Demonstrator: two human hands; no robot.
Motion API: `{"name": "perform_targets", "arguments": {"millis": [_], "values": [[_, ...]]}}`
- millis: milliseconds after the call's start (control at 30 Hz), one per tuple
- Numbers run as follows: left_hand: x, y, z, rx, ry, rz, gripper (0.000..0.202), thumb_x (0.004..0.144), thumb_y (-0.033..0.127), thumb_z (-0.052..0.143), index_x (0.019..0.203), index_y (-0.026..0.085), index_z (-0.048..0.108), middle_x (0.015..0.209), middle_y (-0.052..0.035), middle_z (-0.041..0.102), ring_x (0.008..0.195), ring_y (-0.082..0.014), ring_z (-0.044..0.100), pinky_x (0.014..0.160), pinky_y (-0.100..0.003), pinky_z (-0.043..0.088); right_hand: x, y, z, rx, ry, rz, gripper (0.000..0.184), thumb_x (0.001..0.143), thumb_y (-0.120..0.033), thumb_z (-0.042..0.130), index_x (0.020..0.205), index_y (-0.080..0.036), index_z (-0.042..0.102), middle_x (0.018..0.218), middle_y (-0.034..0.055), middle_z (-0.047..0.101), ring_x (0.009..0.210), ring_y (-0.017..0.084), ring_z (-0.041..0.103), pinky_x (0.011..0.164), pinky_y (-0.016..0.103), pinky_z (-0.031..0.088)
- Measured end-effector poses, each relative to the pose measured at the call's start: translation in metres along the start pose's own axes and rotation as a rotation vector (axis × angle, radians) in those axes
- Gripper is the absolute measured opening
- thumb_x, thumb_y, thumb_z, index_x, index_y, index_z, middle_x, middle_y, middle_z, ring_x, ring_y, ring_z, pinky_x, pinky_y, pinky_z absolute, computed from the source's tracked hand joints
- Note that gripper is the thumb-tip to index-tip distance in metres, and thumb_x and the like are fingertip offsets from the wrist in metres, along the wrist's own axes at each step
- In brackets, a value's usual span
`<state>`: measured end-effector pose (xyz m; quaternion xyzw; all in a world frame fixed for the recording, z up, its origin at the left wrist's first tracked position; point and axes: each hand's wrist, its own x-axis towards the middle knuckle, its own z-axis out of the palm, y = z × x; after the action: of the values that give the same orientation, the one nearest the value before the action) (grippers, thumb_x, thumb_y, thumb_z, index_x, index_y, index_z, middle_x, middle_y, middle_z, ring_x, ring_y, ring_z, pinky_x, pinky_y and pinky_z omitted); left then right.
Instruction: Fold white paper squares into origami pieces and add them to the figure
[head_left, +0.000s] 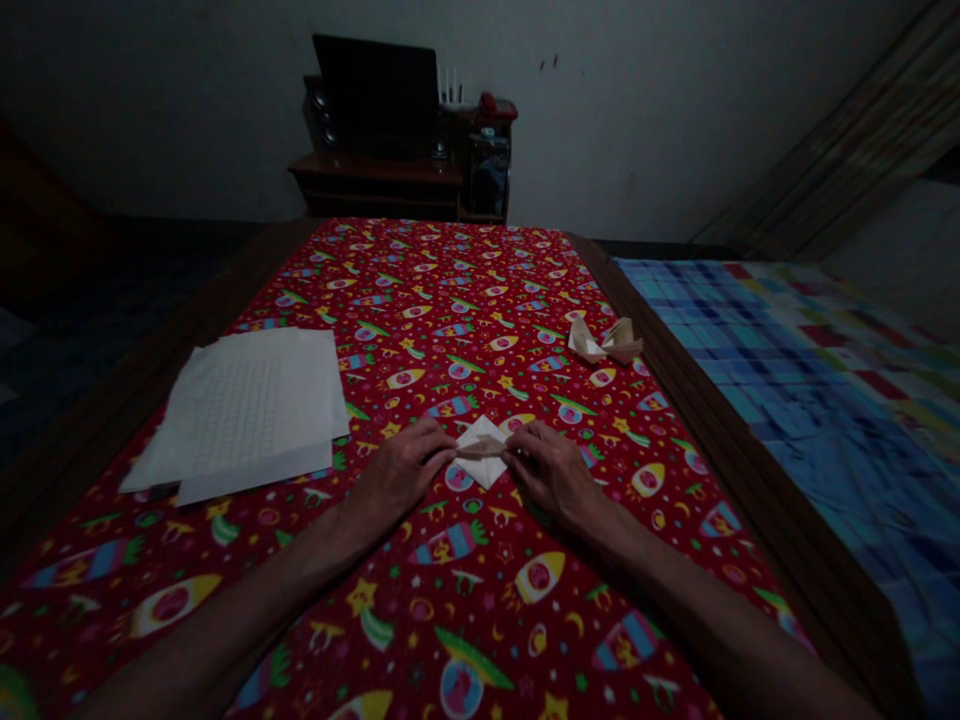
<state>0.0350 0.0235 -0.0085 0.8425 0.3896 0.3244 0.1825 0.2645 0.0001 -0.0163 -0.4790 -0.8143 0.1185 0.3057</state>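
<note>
A small folded piece of white paper (481,450) lies on the red patterned cloth (465,300) in front of me. My left hand (403,468) rests on its left side, fingers curled and pinching the fold. My right hand (550,467) presses on its right side, fingertips closed on the paper's edge. Both forearms lie on the cloth. The paper's middle fold runs between the two sets of fingertips.
A stack of white sheets (247,410) lies to the left. Folded paper figures (604,341) sit at the right near the wooden edge (720,420). A blue checked mattress (810,380) lies to the right. A dark monitor on a low cabinet (379,150) stands by the far wall.
</note>
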Motion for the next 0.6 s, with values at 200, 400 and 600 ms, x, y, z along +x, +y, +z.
{"name": "perform_targets", "arguments": {"millis": [200, 400, 600], "values": [[0.000, -0.001, -0.001, -0.046, 0.011, -0.058, 0.013, 0.084, 0.021, 0.058, 0.076, 0.016, 0.067, 0.076, -0.0018, 0.063, 0.069, -0.0121, 0.061, 0.064, -0.022, 0.049, -0.001, 0.000, -0.005, 0.078, -0.022, -0.012, 0.012, 0.087, -0.022, 0.053, 0.084, -0.018, 0.063, 0.081, 0.0055, 0.061, 0.069, 0.014, 0.055, 0.059, 0.024, 0.042], [0.005, -0.003, 0.002, -0.037, 0.030, -0.153, 0.015, 0.082, 0.022, 0.060, 0.070, 0.017, 0.067, 0.070, 0.0000, 0.062, 0.063, -0.0115, 0.059, 0.060, -0.022, 0.046, 0.004, -0.003, -0.006, 0.073, -0.041, 0.055, 0.017, 0.090, -0.025, 0.050, 0.078, -0.018, 0.061, 0.075, 0.0028, 0.058, 0.066, 0.013, 0.053, 0.059, 0.023, 0.039], [0.009, 0.008, 0.002, 0.191, -0.032, -0.296, 0.020, 0.085, 0.030, 0.056, 0.073, 0.018, 0.066, 0.075, -0.0001, 0.063, 0.067, -0.0141, 0.060, 0.059, -0.024, 0.040, 0.010, -0.007, -0.002, -0.054, -0.035, 0.126, 0.019, 0.090, -0.024, 0.047, 0.075, -0.018, 0.057, 0.070, 0.0019, 0.056, 0.062, 0.013, 0.051, 0.057, 0.024, 0.035]]}}
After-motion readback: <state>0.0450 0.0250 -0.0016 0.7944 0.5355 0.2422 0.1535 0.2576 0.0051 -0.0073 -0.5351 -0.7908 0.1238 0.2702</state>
